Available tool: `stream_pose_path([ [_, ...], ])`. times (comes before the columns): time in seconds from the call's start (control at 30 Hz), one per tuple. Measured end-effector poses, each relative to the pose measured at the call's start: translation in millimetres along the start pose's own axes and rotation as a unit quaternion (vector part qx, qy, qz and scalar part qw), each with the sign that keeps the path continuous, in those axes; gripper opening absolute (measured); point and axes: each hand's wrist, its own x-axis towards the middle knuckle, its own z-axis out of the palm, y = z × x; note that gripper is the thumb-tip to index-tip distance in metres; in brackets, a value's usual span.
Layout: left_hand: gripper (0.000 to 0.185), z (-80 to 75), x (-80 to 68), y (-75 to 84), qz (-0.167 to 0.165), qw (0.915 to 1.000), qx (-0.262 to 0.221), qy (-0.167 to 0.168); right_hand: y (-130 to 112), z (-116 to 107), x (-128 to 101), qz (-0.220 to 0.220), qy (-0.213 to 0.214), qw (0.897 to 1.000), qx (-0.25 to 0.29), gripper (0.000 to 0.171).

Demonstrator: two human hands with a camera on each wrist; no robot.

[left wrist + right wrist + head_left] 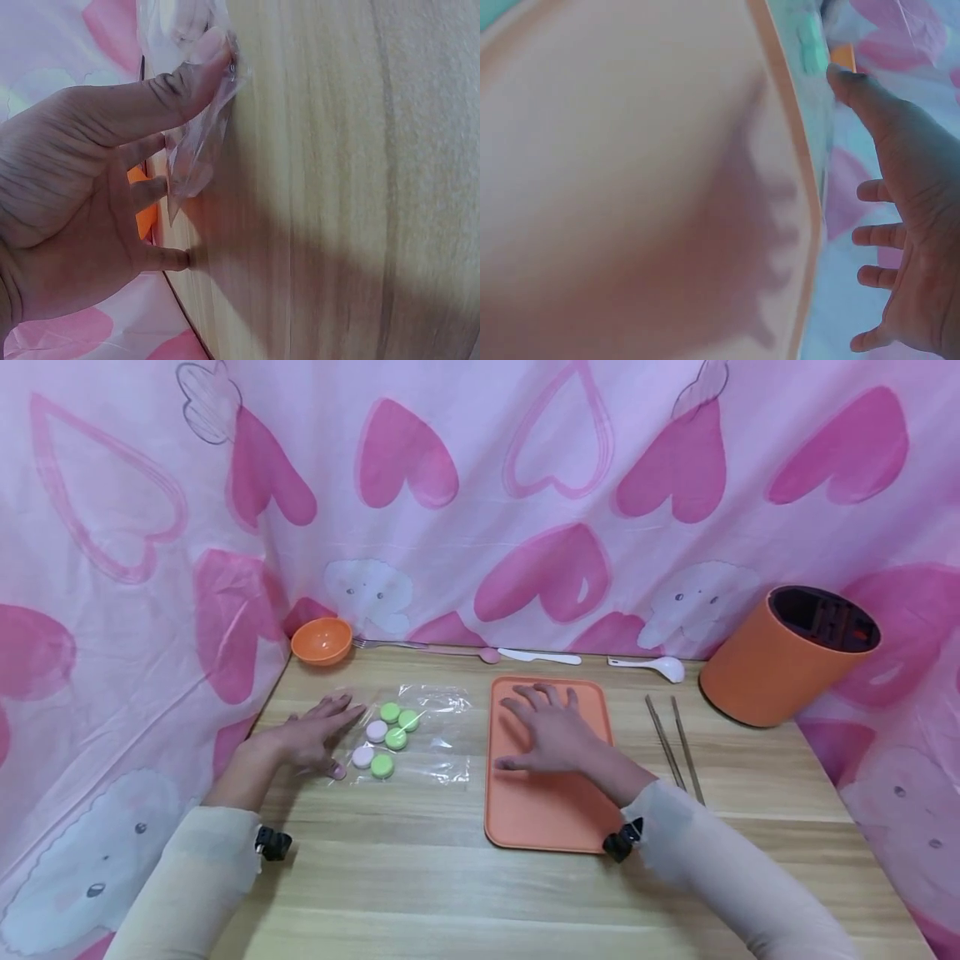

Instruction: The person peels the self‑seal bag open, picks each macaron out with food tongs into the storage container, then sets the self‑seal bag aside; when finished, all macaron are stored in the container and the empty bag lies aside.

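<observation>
Left hand (82, 187) grip pinches plastic bag (196, 142), clear only wrist-side; right hand (551, 735) spread open.

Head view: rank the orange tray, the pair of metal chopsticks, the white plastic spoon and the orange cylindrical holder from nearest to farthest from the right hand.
1. Orange tray: directly under the right hand.
2. Pair of metal chopsticks: just right of the tray.
3. White plastic spoon: farther back and right, by the curtain.
4. Orange cylindrical holder: far right, tilted.

Flat rectangular tray (551, 810): orange. Round macaron pieces (388, 737): green and pale pink. Fabric backdrop (480, 485): pink heart pattern.
</observation>
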Motion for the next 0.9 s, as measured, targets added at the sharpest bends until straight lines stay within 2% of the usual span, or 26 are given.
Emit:
stream_pose_path([
  [0.2,0.120,0.7,-2.3,-1.2,-0.001,0.9999,-0.014,0.000,36,-17,-31,0.045,0.034,0.998,0.005,0.096],
  [0.4,0.119,3.3,-1.9,0.4,0.004,1.0000,0.003,0.005,69,-24,-72,0.122,0.040,0.992,0.016,0.084],
  [0.67,0.120,5.9,-4.9,5.6,-0.002,1.0000,-0.007,-0.002,104,-21,-123,0.194,0.044,0.980,0.029,0.078],
  [0.9,0.120,5.6,-6.1,6.0,0.003,1.0000,-0.008,0.005,121,-17,-152,0.248,0.037,0.968,0.019,0.077],
])
